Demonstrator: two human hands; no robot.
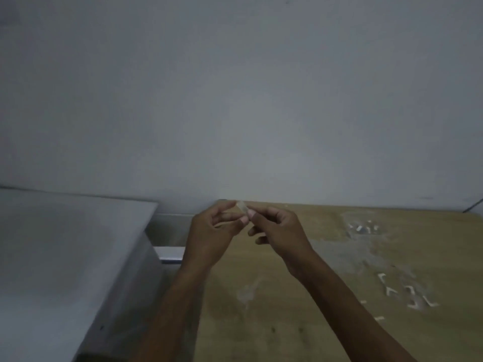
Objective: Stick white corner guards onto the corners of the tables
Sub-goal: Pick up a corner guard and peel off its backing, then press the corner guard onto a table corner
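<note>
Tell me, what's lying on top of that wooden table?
On the wooden table lie loose white corner guards at the right and a clear plastic bag with more pieces farther back. The forearms cover part of the tabletop, so anything beneath them is hidden.

a small pale corner guard (242, 206) is held upright over the wooden table (287, 296); loose white guards (400, 291) are scattered on it.

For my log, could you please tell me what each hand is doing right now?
Left hand: pinches the small corner guard at its fingertips.
Right hand: pinches the same corner guard from the other side.
</note>
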